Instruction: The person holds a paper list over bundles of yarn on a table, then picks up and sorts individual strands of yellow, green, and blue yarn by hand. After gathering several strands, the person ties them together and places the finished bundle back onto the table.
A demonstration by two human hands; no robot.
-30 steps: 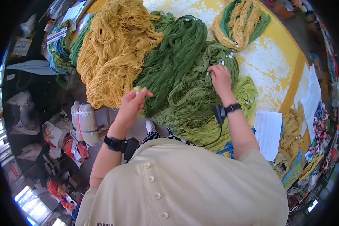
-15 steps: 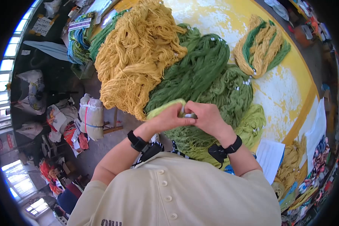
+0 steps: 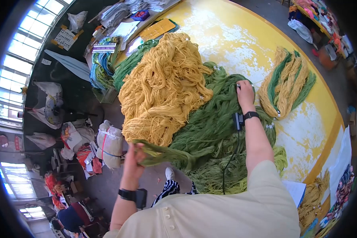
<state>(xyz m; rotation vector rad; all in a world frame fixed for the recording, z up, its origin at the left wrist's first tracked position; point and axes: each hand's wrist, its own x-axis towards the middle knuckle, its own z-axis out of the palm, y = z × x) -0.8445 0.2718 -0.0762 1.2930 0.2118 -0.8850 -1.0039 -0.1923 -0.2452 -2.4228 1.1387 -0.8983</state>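
My left hand [image 3: 133, 162] is out at the left, its fingers closed round one end of an olive-green yarn skein [image 3: 162, 156], which stretches right toward the pile. At the far end of the dark green skeins [image 3: 218, 109], my right hand [image 3: 246, 94] has its fingers bent onto the yarn, pinching a strand end near a small white tag. A big heap of mustard-yellow yarn [image 3: 162, 87] lies to the left of the green. Nearer my body are duller green skeins [image 3: 216, 174], with a lime-green skein [image 3: 280, 158] at their right edge.
The yellow table [image 3: 305, 133] has worn white patches. On its right lies a yellow and green skein bundle [image 3: 283, 85]. A paper sheet [image 3: 294, 190] is by my right elbow. A wrapped white bale [image 3: 109, 146] stands on the floor at left, near a fan [image 3: 54, 112].
My hands have parted from close together over a light green strand. The left moved left and holds an olive-green skein; the right reached forward onto the dark green yarn. The view has shifted.
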